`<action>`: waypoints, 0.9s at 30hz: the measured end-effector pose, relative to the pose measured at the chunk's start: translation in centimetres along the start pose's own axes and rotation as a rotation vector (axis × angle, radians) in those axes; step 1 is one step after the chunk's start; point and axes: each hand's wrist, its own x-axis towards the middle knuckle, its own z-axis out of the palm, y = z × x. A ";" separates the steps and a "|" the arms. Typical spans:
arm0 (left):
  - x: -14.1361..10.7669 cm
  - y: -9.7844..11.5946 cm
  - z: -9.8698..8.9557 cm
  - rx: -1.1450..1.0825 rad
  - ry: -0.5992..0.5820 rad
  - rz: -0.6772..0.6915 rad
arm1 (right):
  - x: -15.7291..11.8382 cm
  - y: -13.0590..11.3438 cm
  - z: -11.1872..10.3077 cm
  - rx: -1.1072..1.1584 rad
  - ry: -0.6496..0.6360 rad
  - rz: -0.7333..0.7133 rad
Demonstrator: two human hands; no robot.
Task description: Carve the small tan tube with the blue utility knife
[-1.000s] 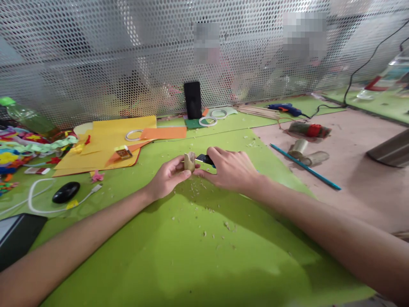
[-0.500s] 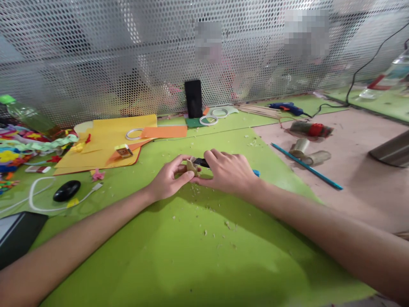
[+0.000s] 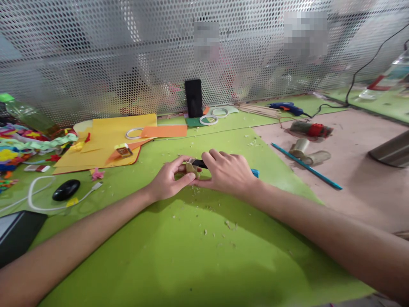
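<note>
My left hand [image 3: 168, 179] pinches a small tan piece of bamboo [image 3: 192, 169] between thumb and fingers. My right hand [image 3: 228, 170] is closed around a utility knife [image 3: 200, 163]; the black front end shows at the bamboo, and the blue tail [image 3: 255, 172] sticks out behind the palm. The knife's tip meets the upper edge of the bamboo, though the blade itself is hard to make out. Both hands nearly touch, just above the green tabletop [image 3: 179, 260]. Pale shavings [image 3: 227, 223] lie scattered beneath and around them.
Yellow paper [image 3: 96, 147] with a small box [image 3: 123, 149], a black mouse [image 3: 66, 190] and a white cable [image 3: 41, 208] lie left. A phone [image 3: 194, 98] leans on the mesh. To the right are a blue stick [image 3: 306, 166], bamboo sections [image 3: 316, 157] and a glue gun [image 3: 286, 108].
The knife has shifted slightly against the bamboo, its black end a little lower and more level. Both hands keep almost the same place and grip.
</note>
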 end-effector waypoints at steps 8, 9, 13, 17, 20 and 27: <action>0.0 -0.1 0.0 0.030 0.024 0.015 | 0.1 0.1 0.3 -0.009 -0.016 -0.011; 0.0 -0.1 0.0 0.034 0.028 0.012 | 0.1 0.1 0.3 -0.014 -0.014 -0.016; 0.0 -0.1 0.0 0.088 0.043 0.005 | 0.1 0.2 0.7 -0.034 -0.005 -0.024; -0.1 0.0 0.0 0.181 0.053 0.021 | 0.1 0.1 1.2 -0.051 0.005 -0.017; -0.1 0.2 0.0 0.227 0.065 0.029 | 0.0 0.1 1.5 -0.053 -0.003 -0.017; -0.2 0.4 0.2 0.279 0.090 0.066 | 0.1 0.3 1.7 -0.047 0.027 -0.028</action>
